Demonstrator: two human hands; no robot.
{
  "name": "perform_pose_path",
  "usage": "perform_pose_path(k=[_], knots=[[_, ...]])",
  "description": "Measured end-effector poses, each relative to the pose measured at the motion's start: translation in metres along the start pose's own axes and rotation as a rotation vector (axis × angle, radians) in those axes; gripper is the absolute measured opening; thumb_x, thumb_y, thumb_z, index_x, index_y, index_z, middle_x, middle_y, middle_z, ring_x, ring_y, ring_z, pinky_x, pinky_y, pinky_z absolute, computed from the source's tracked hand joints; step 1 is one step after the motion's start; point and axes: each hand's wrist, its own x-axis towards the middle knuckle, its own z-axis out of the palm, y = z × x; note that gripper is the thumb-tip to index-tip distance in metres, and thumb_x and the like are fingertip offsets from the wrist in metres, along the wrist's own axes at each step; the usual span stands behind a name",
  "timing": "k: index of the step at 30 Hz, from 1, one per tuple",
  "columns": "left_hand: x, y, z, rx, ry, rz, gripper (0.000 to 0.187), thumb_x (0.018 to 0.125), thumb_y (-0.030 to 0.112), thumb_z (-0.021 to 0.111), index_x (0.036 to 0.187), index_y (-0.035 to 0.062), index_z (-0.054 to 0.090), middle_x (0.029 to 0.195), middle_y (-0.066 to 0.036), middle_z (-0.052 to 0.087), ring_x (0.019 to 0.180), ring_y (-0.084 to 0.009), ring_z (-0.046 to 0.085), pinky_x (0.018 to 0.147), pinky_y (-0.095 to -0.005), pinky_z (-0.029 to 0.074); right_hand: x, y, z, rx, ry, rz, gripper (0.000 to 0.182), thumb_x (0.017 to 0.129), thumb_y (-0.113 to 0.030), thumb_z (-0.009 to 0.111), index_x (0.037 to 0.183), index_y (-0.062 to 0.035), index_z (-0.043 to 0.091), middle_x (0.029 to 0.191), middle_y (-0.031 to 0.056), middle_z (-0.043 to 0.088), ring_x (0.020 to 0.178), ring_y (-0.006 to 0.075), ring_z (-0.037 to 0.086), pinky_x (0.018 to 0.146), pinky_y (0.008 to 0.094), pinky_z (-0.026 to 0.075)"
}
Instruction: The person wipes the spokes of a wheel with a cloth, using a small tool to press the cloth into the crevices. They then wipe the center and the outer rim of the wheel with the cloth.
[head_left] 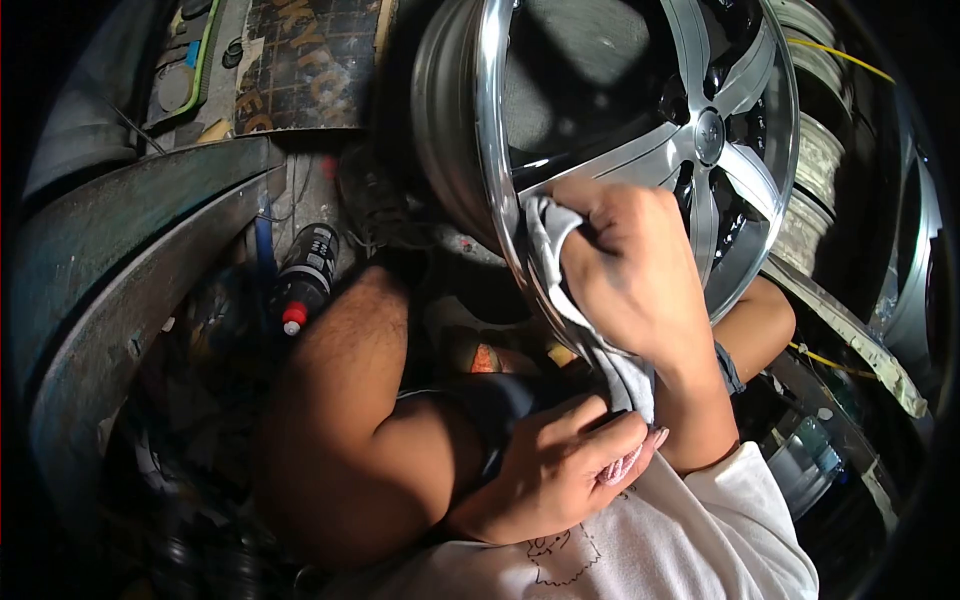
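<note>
An alloy wheel rim [640, 165] with a polished lip, silver spokes and black inner areas stands tilted in front of me, above my lap. My right hand [640, 265] is closed around a light grey rag [550, 240] and presses it against the rim's lip near the root of a spoke. From there the rag hangs down along the lip's edge. My left hand [575, 455], near my shirt, is closed on the lower end of that rag. The fingertips of my right hand are partly hidden by its back.
A black bottle with a red cap [308, 265] lies beside my left leg. A curved dark metal piece [150, 225] stands at the left. More wheel rims [812, 150] are stacked at the right, near a clear plastic bottle [810, 455]. A marked board [310, 65] lies at the back.
</note>
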Motion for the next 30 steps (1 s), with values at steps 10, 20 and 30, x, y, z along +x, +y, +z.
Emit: perform_pose_path(k=[10,20,30], knots=[[0.0,-0.001,0.002,0.013,0.004,0.005,0.018,0.083,0.011,0.086,0.085,0.0089,0.068,0.076,-0.009,0.056,0.058,-0.0288,0.059,0.053,-0.0402,0.05,0.001,0.002,0.002,0.006,0.003,0.029,0.009,0.076,-0.006,0.059,0.072,0.001,0.06,0.062,0.0253,0.056,0.063,0.0473,0.061,0.06,0.0536,0.049],[-0.001,-0.007,0.0,0.015,-0.046,0.049,0.019,0.083,0.013,0.087,0.086,0.0085,0.069,0.076,-0.009,0.057,0.058,-0.0279,0.058,0.054,-0.0395,0.048,-0.008,0.004,0.001,-0.032,-0.046,0.036,0.009,0.077,-0.007,0.063,0.071,-0.0009,0.061,0.061,0.0247,0.056,0.063,0.0476,0.062,0.061,0.0534,0.051],[0.003,-0.002,0.005,0.01,0.025,-0.016,0.019,0.083,0.012,0.087,0.086,0.0085,0.069,0.073,-0.009,0.054,0.056,-0.0263,0.055,0.052,-0.0389,0.045,0.0,0.004,-0.001,-0.146,0.076,-0.063,0.008,0.074,-0.009,0.064,0.072,-0.0024,0.061,0.057,0.0221,0.056,0.059,0.0458,0.062,0.057,0.0522,0.052]])
